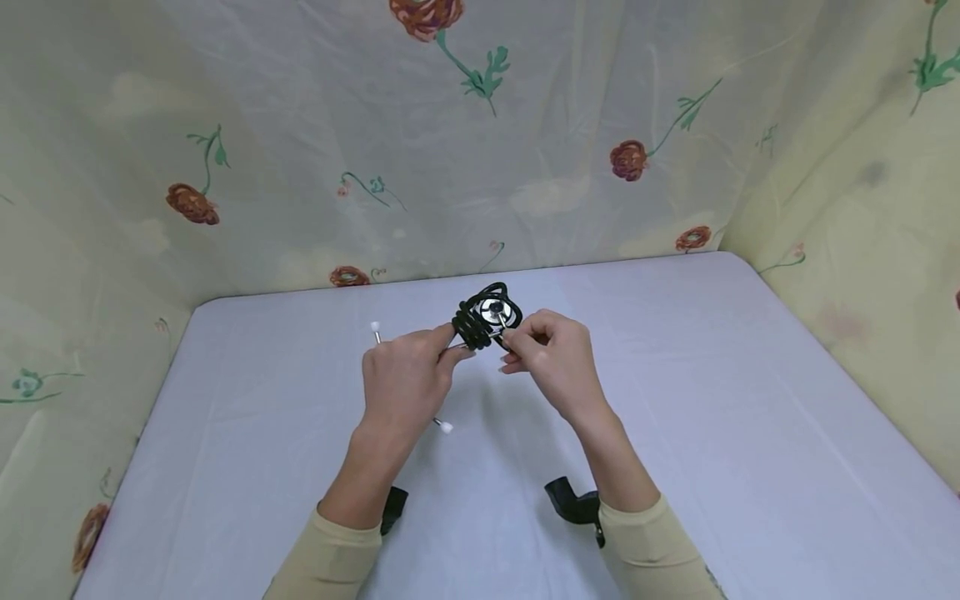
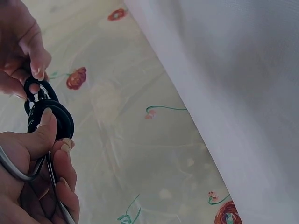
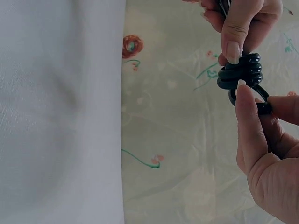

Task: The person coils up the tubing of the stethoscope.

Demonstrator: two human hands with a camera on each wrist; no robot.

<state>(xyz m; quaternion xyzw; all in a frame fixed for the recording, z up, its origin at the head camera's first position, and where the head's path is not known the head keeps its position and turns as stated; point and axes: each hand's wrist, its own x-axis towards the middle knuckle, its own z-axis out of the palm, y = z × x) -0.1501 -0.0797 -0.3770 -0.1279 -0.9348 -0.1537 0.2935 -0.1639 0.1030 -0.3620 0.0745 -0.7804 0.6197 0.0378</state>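
Observation:
A stethoscope is held up over the table between both hands, its black tubing (image 1: 471,327) wound into a tight coil. The silver chest piece (image 1: 491,310) shows beside the coil in the head view. My left hand (image 1: 405,375) grips the metal ear tubes (image 2: 60,200), with its thumb and fingertips right at the coil. White ear tips (image 1: 446,427) stick out on either side of that hand. My right hand (image 1: 558,358) pinches the tubing at the chest piece end. In the right wrist view, its fingertips (image 3: 243,91) lie against the stacked loops (image 3: 240,73).
A white cloth covers the table (image 1: 712,400). Pale curtains (image 1: 525,167) with printed red flowers hang behind it and at both sides. Black curved pieces (image 1: 573,504) show beside the wrists, near the sleeves.

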